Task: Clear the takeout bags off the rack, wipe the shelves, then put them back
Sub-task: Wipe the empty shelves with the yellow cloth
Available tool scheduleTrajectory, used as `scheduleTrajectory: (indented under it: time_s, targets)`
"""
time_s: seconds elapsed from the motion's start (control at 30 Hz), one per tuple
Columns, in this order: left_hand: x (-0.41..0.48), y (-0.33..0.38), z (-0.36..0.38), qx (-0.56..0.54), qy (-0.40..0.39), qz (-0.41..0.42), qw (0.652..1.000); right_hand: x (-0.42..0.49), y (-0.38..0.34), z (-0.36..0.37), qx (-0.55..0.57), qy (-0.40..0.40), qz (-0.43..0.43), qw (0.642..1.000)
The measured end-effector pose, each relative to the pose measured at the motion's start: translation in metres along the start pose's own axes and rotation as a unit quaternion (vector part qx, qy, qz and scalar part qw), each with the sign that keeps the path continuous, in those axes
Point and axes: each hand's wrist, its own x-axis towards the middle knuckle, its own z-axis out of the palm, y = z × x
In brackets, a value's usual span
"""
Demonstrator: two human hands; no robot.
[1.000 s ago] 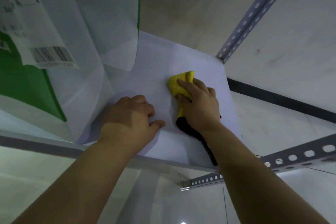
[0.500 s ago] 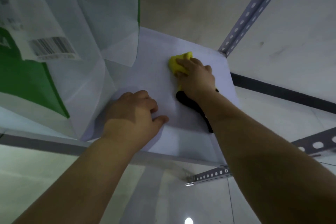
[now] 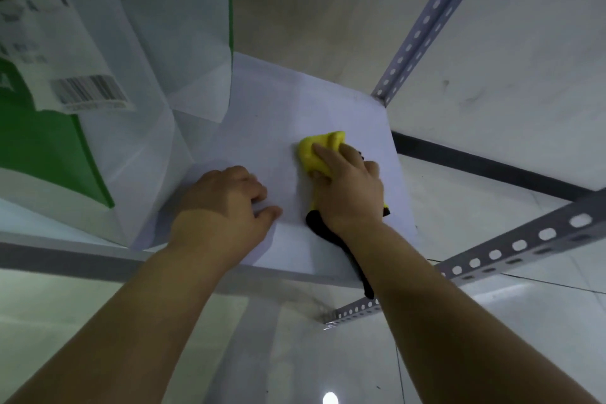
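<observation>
A white rack shelf [image 3: 278, 108] lies in front of me at about chest height. My right hand [image 3: 351, 193] grips a bunched yellow cloth [image 3: 311, 151] and presses it onto the shelf's right half; a black part of the cloth trails back under my wrist. My left hand [image 3: 223, 207] rests on the shelf just left of it, fingers loosely curled, holding nothing. A green and white takeout bag [image 3: 49, 157] stands on the shelf's left side, right beside my left hand, with a barcode receipt [image 3: 88, 93] stuck to it.
A perforated grey upright [image 3: 426, 20] rises from the shelf's far right corner. A perforated side rail [image 3: 524, 239] runs at the right, and a lower rail [image 3: 354, 308] shows beneath the shelf. Pale wall and tiled floor lie behind and below.
My right hand slid the cloth away toward the shelf's back edge, then drew it back toward me. My left hand stayed in place.
</observation>
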Motion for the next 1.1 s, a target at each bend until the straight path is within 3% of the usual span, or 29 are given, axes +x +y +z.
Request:
scheduleTrajectory:
  time_s: [0.1, 0.2, 0.33, 0.53, 0.73, 0.83, 0.97, 1.1]
  targets:
    - [-0.001, 0.001, 0.0, 0.005, -0.007, 0.008, 1.0, -0.026, 0.005, -0.008, 0.027, -0.008, -0.052, 0.998]
    - [-0.003, -0.001, 0.001, 0.003, -0.015, 0.025, 1.0, -0.028, 0.017, -0.015, 0.017, -0.031, 0.027, 0.999]
    - [-0.007, -0.001, 0.004, 0.016, -0.022, 0.041, 0.999, -0.035, 0.013, -0.015, -0.025, 0.0, 0.122, 0.992]
    - [-0.022, 0.004, 0.001, 0.03, -0.023, 0.024, 0.999, -0.068, 0.019, -0.027, -0.006, -0.049, -0.014, 0.999]
    - [-0.042, 0.014, -0.005, 0.055, -0.011, 0.045, 0.997, -0.08, 0.022, -0.028, -0.016, -0.023, 0.069, 0.997]
    - [-0.049, 0.02, -0.01, 0.081, -0.025, 0.049, 0.995, -0.09, 0.014, -0.029, -0.021, -0.021, 0.055, 0.998]
    - [-0.064, 0.034, -0.02, 0.122, -0.104, 0.045, 0.986, -0.109, 0.012, -0.04, -0.017, -0.068, 0.016, 0.997]
    - [-0.078, 0.052, -0.04, 0.143, -0.155, -0.018, 0.977, -0.108, 0.017, -0.061, 0.018, -0.154, -0.006, 0.988]
